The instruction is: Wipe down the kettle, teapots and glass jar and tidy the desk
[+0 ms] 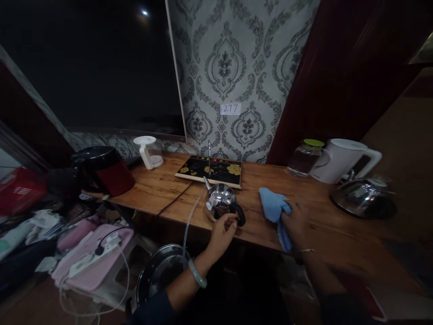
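Observation:
A small shiny metal kettle (219, 198) stands upright near the front edge of the wooden counter (162, 180), its spout towards the back left. My left hand (223, 234), a green bangle at its wrist, is closed on the kettle's black handle (241, 213). To the right, my right hand (297, 221) grips a blue cloth (272, 204), which lies partly on the counter and hangs down at the front. Behind the kettle sits a black tea-stove panel (216, 170) with gold flowers, lit red marks and a thin metal tap (209, 158).
A glass jug (301, 160) with a green lid, a white pitcher (341, 158) and a larger metal kettle (361, 198) stand at right. Left are a white stand (146, 153) and a red-black appliance (104, 169). Below are a metal basin (144, 275) and a power strip (89, 259).

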`<state>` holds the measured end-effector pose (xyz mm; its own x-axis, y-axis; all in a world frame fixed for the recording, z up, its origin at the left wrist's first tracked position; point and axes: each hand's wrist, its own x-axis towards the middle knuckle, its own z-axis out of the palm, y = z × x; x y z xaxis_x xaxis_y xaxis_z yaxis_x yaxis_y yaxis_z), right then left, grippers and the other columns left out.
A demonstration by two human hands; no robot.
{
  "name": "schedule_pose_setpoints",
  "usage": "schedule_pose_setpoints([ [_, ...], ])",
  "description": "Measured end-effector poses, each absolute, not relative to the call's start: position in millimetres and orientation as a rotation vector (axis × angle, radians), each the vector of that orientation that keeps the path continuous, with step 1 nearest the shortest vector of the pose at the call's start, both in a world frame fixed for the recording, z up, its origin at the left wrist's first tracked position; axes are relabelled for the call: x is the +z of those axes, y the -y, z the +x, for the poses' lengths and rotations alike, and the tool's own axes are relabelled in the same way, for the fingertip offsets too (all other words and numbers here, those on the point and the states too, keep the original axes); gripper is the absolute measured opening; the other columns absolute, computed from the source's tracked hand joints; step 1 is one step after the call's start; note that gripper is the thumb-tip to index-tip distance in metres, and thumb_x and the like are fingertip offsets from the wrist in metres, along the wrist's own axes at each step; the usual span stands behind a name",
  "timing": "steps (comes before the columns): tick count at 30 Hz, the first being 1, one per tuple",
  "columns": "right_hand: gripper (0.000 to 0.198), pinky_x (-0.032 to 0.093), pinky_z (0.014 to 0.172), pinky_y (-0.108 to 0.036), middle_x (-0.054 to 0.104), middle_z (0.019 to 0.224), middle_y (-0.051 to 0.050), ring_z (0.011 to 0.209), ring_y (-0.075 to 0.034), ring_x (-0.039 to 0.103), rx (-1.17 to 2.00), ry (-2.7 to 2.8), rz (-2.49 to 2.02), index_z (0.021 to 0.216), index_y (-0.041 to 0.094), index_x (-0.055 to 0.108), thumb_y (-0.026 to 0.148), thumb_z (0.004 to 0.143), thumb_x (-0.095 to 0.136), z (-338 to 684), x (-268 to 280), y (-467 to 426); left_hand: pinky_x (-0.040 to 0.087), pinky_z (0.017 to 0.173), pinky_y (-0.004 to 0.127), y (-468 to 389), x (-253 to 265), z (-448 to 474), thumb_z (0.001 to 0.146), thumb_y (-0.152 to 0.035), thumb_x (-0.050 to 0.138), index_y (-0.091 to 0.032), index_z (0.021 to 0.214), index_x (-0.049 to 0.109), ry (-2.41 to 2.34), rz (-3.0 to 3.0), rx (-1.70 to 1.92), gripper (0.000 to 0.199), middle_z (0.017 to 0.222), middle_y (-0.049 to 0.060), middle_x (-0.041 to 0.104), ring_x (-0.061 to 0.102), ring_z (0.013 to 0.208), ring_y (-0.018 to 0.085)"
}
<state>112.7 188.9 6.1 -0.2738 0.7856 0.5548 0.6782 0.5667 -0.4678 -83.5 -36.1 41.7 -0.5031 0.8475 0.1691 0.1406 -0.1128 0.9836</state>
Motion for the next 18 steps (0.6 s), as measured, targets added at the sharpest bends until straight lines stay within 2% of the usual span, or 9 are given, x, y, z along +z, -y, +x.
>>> schedule_pose_setpoints([
  [3,0.038,0.046,0.092,-0.050,0.067,0.104,-0.013,0.100,-0.032,0.058,0.271,1.845,-1.033,0.107,0.019,0.068,0.034,0.075,0.053,118,28,-156,0.051,0.072,0.028,52,40,-86,0.084,-0.032,0.065,-0.018,0.100,0.074,-1.665,1.146,1.580,0.023,0.083,0.004,0.073,0.067,0.078,0.018],
  [7,0.040,0.046,0.098,-0.049,0.064,0.124,-0.011,0.113,-0.032,0.058,0.329,1.868,-0.786,0.115,0.025,0.066,0.030,0.076,0.059,104,69,-92,0.048,0.061,0.026,56,38,-84,0.083,-0.030,0.064,-0.017,0.091,0.074,-1.570,1.158,1.419,0.019,0.068,0.002,0.069,0.063,0.062,0.016],
  [12,0.041,0.042,0.104,-0.052,0.059,0.137,-0.007,0.119,-0.032,0.054,0.268,2.034,-0.495,0.120,0.029,0.065,0.020,0.080,0.061,57,110,-44,0.046,0.063,0.027,61,37,-92,0.074,-0.027,0.067,-0.017,0.071,0.068,-1.581,1.171,1.408,0.011,0.065,0.001,0.067,0.059,0.062,0.016],
  [15,0.046,0.040,0.107,-0.052,0.055,0.148,-0.007,0.121,-0.033,0.050,0.205,2.163,-0.418,0.126,0.028,0.064,0.016,0.082,0.062,27,120,-34,0.047,0.064,0.028,76,34,-108,0.072,-0.031,0.069,-0.017,0.068,0.067,-1.655,1.104,1.413,0.014,0.066,0.002,0.067,0.059,0.065,0.017],
  [18,0.049,0.045,0.098,-0.051,0.056,0.148,-0.010,0.116,-0.033,0.050,0.137,2.342,-0.418,0.125,0.025,0.065,0.008,0.079,0.062,1,115,-26,0.048,0.065,0.029,94,29,-125,0.075,-0.037,0.068,-0.018,0.068,0.067,-1.743,1.009,1.436,0.021,0.065,0.003,0.068,0.060,0.065,0.018],
])
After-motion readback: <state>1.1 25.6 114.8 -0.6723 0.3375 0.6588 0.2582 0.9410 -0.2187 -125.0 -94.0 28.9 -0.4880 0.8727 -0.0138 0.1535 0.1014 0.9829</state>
